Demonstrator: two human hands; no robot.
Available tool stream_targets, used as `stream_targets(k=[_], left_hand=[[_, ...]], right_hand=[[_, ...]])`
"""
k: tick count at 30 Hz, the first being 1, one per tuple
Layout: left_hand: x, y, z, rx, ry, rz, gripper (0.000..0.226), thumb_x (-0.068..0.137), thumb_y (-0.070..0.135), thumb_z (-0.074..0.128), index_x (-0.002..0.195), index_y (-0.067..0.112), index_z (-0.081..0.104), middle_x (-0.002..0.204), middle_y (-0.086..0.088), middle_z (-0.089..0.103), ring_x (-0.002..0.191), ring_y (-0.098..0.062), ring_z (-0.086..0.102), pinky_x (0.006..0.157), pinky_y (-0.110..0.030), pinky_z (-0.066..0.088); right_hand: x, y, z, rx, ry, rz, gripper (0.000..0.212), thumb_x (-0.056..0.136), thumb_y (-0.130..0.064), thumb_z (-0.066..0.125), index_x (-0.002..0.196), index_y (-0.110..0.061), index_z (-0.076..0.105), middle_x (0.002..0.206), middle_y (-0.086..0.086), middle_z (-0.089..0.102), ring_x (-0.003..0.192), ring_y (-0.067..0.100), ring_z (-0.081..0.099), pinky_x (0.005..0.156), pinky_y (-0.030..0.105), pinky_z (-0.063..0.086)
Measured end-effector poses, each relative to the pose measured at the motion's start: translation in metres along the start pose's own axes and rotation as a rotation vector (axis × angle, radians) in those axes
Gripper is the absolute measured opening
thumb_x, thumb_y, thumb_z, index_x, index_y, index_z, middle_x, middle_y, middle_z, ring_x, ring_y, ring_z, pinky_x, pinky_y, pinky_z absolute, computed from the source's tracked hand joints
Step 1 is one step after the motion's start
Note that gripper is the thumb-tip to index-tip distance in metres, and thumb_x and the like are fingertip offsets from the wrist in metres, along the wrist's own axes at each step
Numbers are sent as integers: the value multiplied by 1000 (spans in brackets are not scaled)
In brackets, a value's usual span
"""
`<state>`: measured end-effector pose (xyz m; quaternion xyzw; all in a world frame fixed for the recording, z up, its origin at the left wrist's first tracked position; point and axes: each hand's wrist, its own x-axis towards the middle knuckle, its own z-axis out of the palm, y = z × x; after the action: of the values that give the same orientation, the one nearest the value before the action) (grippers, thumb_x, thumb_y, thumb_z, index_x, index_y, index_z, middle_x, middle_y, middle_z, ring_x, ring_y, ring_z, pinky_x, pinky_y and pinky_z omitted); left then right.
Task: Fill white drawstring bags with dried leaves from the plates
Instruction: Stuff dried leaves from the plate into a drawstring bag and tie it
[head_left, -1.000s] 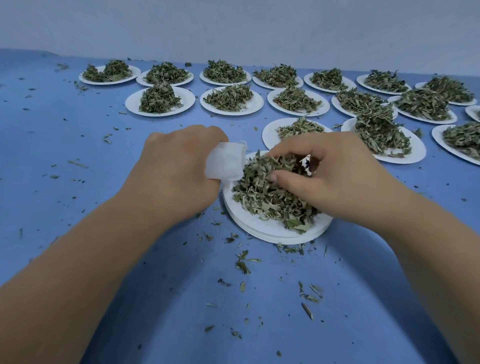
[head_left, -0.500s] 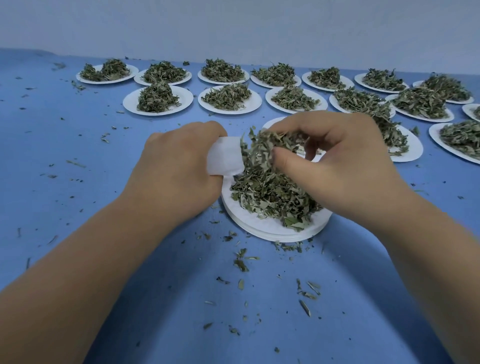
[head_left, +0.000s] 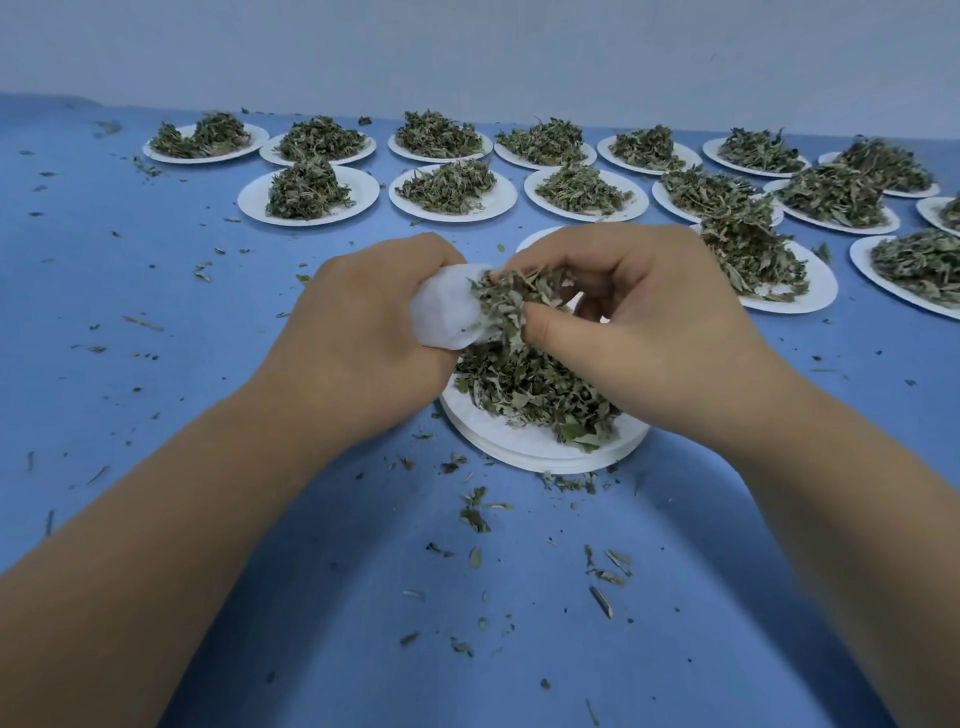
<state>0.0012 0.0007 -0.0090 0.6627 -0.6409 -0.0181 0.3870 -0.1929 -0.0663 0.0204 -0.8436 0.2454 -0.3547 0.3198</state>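
Since a moment ago the right hand (head_left: 649, 322) has carried its clump of dried leaves (head_left: 511, 301) across to the mouth of the white bag (head_left: 447, 306), and thumb and fingertips now pinch the clump there. The bag is soft, pale and bunched, with its mouth facing three o'clock. It sits in the left hand (head_left: 363, 338), whose fingers curl round it, above the stack of white plates (head_left: 530, 441). At six o'clock of the bag, a loose grey-green pile (head_left: 530, 389) lies on the stack. More heaped plates (head_left: 306, 195) line the blue table (head_left: 156, 364) from eleven to two o'clock.
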Motion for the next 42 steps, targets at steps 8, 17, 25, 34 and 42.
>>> stream_targets(k=[8,17,25,34,42], left_hand=[[-2,9,2,82,-32,72,19,83,37,53,91,22,61,74,5,57,67,-16,54,59,-46,48],[-1,9,1,111,-16,48,9,78,25,60,83,19,56,68,5,53,65,-21,52,56,-43,45],[0,9,1,201,-16,18,18,77,12,63,94,20,60,78,3,58,74,-28,55,64,-46,48],[0,13,1,356,34,136,26,75,13,64,99,22,59,80,5,54,73,-30,51,70,-35,31],[0,13,3,210,57,90,26,71,30,51,93,21,62,72,4,56,66,-24,53,57,-38,42]], right_hand=[[3,-2,5,-69,27,77,17,78,-9,77,83,-22,68,56,-12,55,51,4,47,56,15,38],[4,-8,-5,144,-107,273,21,86,-15,66,95,-31,76,61,-7,68,47,3,59,50,16,43],[5,-2,-3,113,17,248,15,91,-10,73,91,-25,75,69,-12,73,66,14,73,47,17,45],[3,-6,3,82,195,167,30,75,-15,90,74,-17,60,82,0,75,67,7,74,68,29,60],[3,-5,12,222,134,133,24,76,-6,87,70,-12,65,81,1,77,77,15,76,78,37,64]])
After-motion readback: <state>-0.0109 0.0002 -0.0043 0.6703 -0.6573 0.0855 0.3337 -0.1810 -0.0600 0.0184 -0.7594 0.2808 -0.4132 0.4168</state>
